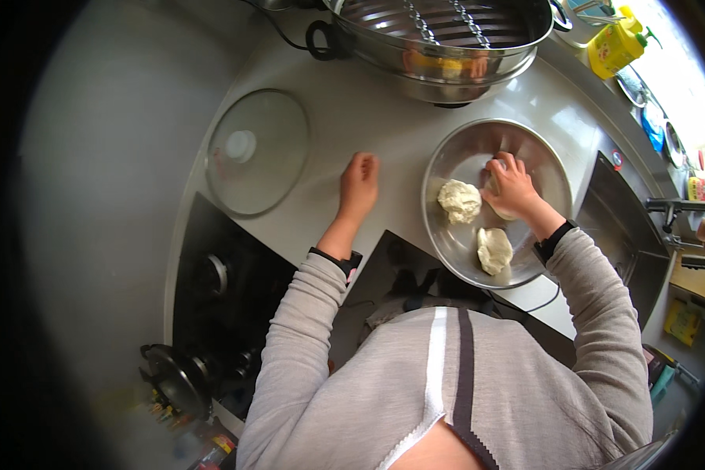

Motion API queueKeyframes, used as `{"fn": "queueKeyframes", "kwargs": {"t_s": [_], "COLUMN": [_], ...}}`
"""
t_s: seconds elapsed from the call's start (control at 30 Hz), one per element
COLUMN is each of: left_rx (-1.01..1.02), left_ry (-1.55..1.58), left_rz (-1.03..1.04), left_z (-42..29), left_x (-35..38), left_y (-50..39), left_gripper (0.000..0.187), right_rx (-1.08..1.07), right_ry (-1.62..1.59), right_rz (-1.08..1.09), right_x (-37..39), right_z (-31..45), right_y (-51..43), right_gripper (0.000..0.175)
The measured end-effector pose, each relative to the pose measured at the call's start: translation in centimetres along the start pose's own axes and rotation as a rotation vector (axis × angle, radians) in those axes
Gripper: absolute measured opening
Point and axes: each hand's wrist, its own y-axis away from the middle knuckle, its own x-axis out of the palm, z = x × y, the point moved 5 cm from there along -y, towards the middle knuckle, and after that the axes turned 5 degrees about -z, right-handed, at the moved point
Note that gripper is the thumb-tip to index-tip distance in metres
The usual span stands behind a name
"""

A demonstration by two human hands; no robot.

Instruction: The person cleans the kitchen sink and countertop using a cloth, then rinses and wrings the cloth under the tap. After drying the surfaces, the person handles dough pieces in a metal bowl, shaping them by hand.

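Inside a wide stainless steel bowl (440,247), my right hand (511,187) rests over a lump of pale dough (493,187) that it partly hides, with the fingers curled on it. A rough dough lump (459,201) lies to the left of that hand, and a smoother, flattened piece of dough (494,251) lies nearer to me; the pieces are apart. My left hand (359,181) is held over the counter to the left of the bowl, its fingers curled in, and nothing shows in it.
A large stainless steel steamer (440,73) stands beyond the bowl. A glass lid (264,176) lies at the left, beside a black cooktop (235,282) with a lidded pan (179,382). The sink (611,217) is at the right, a yellow pump bottle (614,50) at the upper right.
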Motion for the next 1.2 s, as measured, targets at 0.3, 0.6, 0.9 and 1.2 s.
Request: {"fn": "queueKeyframes", "kwargs": {"t_s": [0.3, 0.6, 0.9, 1.2], "left_rx": [0.119, -0.004, 0.048, 0.009], "left_ry": [-0.009, -0.037, -0.060, -0.077], "left_rz": [0.141, 0.156, 0.102, 0.215], "left_z": [-7.0, -6.0, -6.5, -7.0], "left_x": [9.0, 9.2, 8.8, 8.3], "left_y": [3.3, 3.4, 3.7, 3.6], "left_gripper": [0.049, 0.044, 0.042, 0.042], "right_rx": [-0.028, 0.067, -0.013, 0.015], "right_ry": [-0.079, -0.174, 0.130, 0.150], "right_rz": [-0.038, -0.183, -0.264, -0.367], "right_x": [-1.3, -1.4, 0.8, 1.0], "right_z": [0.8, -3.4, 1.5, 0.4], "right_y": [1.3, 1.4, -0.1, -4.2], "right_gripper": [0.057, 0.042, 0.031, 0.032]}}
